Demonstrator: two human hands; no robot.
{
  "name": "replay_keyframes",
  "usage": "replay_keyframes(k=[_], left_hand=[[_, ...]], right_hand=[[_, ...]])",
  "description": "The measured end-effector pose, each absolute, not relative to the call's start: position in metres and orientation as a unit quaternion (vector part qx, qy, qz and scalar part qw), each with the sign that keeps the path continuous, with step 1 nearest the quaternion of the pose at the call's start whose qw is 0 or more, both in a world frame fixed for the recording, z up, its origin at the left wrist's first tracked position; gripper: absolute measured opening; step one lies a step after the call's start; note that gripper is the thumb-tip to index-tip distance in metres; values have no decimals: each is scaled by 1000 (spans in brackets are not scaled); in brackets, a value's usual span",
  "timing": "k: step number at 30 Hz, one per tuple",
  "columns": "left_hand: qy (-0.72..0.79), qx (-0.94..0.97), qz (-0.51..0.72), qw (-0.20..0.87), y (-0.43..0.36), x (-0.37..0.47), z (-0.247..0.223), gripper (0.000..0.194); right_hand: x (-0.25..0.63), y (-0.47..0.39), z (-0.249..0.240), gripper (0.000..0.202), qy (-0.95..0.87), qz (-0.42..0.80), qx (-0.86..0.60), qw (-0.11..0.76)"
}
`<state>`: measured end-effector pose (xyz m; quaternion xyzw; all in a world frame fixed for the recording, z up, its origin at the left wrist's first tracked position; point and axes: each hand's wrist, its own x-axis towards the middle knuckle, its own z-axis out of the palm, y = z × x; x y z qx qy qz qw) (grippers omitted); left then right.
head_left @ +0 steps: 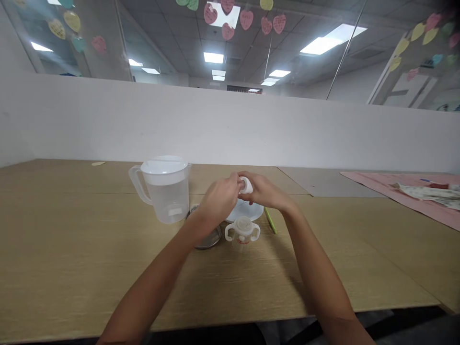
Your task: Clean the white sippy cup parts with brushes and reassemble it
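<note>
My left hand (221, 199) and my right hand (264, 190) meet over a pale bowl (253, 211), both closed around a small white item (246, 185). What exactly the item is cannot be made out. Just in front of the bowl stands a clear cup with two white handles (243, 230). A round metal dish (212, 238) lies partly hidden under my left forearm. Right of the bowl a thin green stick (270, 220) rests on the table.
A large translucent pitcher (168, 191) stands left of my hands on the wooden table (89, 254). A pink cloth (381, 184) with patterned fabric (427, 193) lies at the far right, near a grey mat (323, 182). Behind is a white wall (215, 127).
</note>
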<state>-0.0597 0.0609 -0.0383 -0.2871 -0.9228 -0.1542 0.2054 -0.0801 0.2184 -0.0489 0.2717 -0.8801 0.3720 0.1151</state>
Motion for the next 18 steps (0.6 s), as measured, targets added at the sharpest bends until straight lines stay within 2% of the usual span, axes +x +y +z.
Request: replay_keyframes(k=[6, 10, 14, 16, 18], left_hand=[[-801, -361, -465, 113, 58, -57, -34, 23], [-709, -393, -585, 12, 60, -52, -31, 22], [-712, -397, -579, -32, 54, -44, -23, 24], [-767, -387, -511, 4, 50, -40, -20, 25], [-838, -358, -405, 76, 49, -40, -20, 26]], right_hand=[[-63, 249, -32, 69, -834, 446, 324, -1], [-60, 263, -30, 78, -806, 483, 340, -35], [-58, 264, -28, 79, -804, 479, 350, -50], [-56, 258, -27, 71, -835, 439, 330, -36], [-55, 248, -27, 56, -878, 369, 303, 23]])
